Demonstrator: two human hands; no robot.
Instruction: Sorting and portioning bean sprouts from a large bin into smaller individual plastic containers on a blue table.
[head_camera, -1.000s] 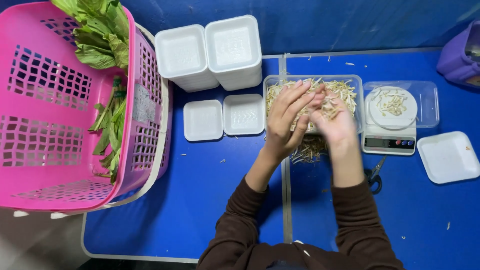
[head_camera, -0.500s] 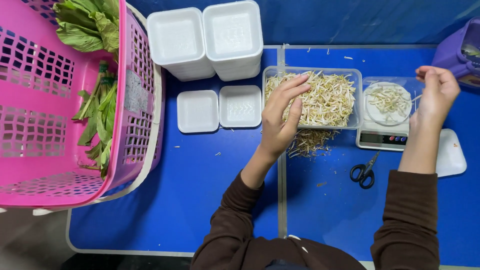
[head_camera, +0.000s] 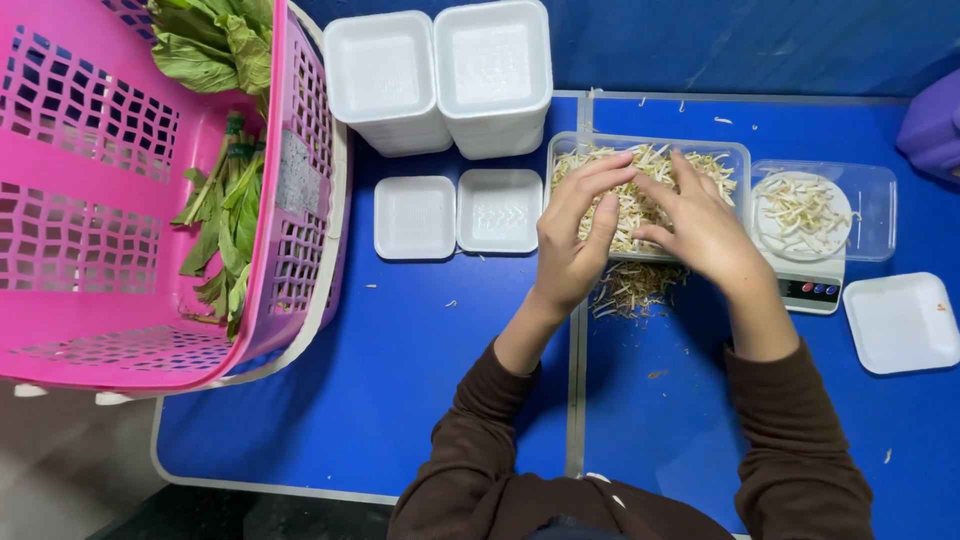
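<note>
Right hand (head_camera: 700, 228) returned from scale (head_camera: 810, 285) to sprouts (head_camera: 640, 200).

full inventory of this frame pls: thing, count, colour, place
bean sprouts: one heap, pale, in the clear tub under both hands
clear tub: 1, transparent, centre of the table
spilled sprouts: small pile, pale, on the table in front of the tub
scale: 1, white, right of the tub, carrying a round portion of sprouts in a clear tray
foam tray stacks: 2, white, far edge of the table
single foam trays: 2, white, left of the tub
foam tray: 1, white, right edge
basket: 1, pink, left, holding leafy greens
leafy greens: bunches, green, in the basket
table: blue
left hand: fingers in the sprouts
right hand: fingers in the sprouts
</note>
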